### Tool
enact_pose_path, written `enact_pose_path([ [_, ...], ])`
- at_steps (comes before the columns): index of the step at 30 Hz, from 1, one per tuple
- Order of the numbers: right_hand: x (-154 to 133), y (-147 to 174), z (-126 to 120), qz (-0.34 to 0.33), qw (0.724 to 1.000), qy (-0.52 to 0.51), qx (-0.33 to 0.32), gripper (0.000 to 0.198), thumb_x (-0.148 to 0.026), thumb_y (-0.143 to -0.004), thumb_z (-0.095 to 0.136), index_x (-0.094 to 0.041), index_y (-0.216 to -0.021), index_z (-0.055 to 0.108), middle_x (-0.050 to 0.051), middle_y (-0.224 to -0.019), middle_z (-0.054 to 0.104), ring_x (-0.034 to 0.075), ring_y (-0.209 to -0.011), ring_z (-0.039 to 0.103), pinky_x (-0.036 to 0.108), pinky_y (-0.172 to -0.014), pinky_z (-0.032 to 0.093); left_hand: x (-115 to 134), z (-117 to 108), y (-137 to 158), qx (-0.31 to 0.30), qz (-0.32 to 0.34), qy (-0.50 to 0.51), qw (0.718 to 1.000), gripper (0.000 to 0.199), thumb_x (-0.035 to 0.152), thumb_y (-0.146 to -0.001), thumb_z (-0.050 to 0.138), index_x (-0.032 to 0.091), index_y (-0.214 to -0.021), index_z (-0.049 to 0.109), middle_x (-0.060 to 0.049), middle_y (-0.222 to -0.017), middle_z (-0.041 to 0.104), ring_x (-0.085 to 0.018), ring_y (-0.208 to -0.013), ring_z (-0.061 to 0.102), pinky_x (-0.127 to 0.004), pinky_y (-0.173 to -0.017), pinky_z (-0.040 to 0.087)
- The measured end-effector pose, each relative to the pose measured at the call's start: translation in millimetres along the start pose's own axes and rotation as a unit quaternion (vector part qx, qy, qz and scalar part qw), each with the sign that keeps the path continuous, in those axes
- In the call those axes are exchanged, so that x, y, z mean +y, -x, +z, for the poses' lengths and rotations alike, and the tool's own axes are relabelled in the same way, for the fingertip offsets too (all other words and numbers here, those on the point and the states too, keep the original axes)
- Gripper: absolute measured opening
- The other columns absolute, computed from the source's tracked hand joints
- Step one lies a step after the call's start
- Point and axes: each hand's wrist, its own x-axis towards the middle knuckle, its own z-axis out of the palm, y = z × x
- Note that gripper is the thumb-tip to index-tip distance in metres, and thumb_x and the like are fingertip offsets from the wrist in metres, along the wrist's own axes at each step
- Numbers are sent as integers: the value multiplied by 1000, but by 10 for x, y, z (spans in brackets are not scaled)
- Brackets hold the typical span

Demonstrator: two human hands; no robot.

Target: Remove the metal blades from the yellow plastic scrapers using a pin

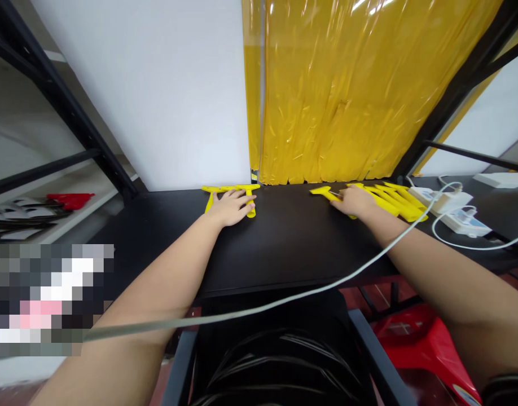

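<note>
My left hand (230, 210) lies palm down over several yellow T-shaped tools (251, 204), which look like small squeegees. Its fingers are spread, and the tools' crossbars show beyond the fingertips. Farther right, my right hand (357, 201) is closed, with its fingertips at the handle of a single yellow T-shaped tool (321, 191). A thin shiny piece shows by those fingertips; I cannot make out what it is. Several more yellow T-shaped tools (394, 202) lie side by side under and beyond the right hand. My palm hides part of them.
The black table (280, 242) ends at a white panel (157, 96) and a yellow plastic curtain (347, 96). White power strips (464, 221) lie at the right. A pale cable (284, 303) crosses over both forearms' space. A red object (428, 349) stands below right.
</note>
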Motion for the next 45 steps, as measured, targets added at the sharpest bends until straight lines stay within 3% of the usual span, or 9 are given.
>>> enact_pose_path([
  [8, -1046, 153, -190, -98, 989, -58, -95, 49, -63, -87, 63, -19, -105, 76, 17, -112, 76, 36, -106, 72, 41, -84, 54, -163, -69, 90, -60, -80, 26, 995, 60, 69, -99, 29, 47, -152, 50, -2, -169, 39, -42, -159, 22, -84, -114, 14],
  [16, -1672, 450, -303, -144, 964, -191, -118, 54, -68, -87, 64, -17, -105, 64, 16, -100, 75, 30, -89, 72, 38, -73, 52, -632, -266, 240, -88, -128, 29, 987, 50, 59, -83, 58, 35, -125, 71, -8, -142, 65, -41, -133, 55, -67, -109, 39],
  [19, -1650, 394, -406, -155, 942, -277, -108, 32, -46, -87, 73, -20, -99, 59, 10, -98, 73, 24, -85, 69, 33, -71, 50, -660, -308, 276, -65, -147, 24, 987, 51, 65, -82, 59, 37, -122, 73, -10, -144, 63, -46, -135, 52, -77, -109, 32],
  [22, -1479, 192, -485, -181, 894, -406, -66, 20, -12, -84, 70, -20, -96, 56, 5, -96, 72, 17, -82, 67, 28, -72, 51, -486, -307, 312, 26, -121, 3, 992, 60, 70, -85, 57, 35, -133, 69, -15, -148, 58, -48, -142, 44, -84, -112, 18],
  [27, -1113, -155, -344, -152, 776, -609, -60, 18, -5, -83, 69, -18, -94, 62, 2, -81, 70, 11, -66, 65, 24, -63, 52, 52, -173, 257, 104, 104, 109, 983, 57, 65, -96, 51, 29, -137, 65, -10, -138, 62, -32, -135, 52, -50, -118, 40],
  [32, -876, -290, -75, -76, 782, -616, -55, 24, -7, -74, 81, -17, -85, 62, -3, -66, 63, 8, -52, 52, 22, -51, 43, 339, -70, 12, 28, 230, 128, 964, 45, 53, -101, 49, 24, -129, 69, -9, -135, 66, -26, -126, 61, -40, -112, 44],
  [39, -857, -345, -91, -63, 702, -709, 19, 26, -19, -79, 77, -20, -98, 58, -3, -80, 61, 11, -70, 64, 25, -66, 54, 284, -20, -205, 20, 177, 106, 978, 23, 43, -90, 63, 22, -81, 62, -1, -78, 67, -18, -70, 59, -30, -66, 42],
  [42, -929, -259, -111, -113, 702, -703, 14, 37, -27, -84, 71, -25, -116, 53, -3, -88, 58, 13, -73, 68, 31, -71, 59, 248, 3, -157, 27, 176, 134, 975, 20, 42, -89, 64, 21, -86, 63, -1, -82, 69, -18, -72, 59, -29, -67, 43],
  [45, -1019, -126, -120, -192, 737, -647, 19, 53, -36, -81, 76, -27, -125, 48, -3, -88, 59, 16, -74, 68, 35, -74, 61, 200, -7, -72, 9, 186, 155, 970, 34, 41, -90, 65, 23, -118, 68, -3, -100, 75, -20, -85, 67, -31, -78, 49],
])
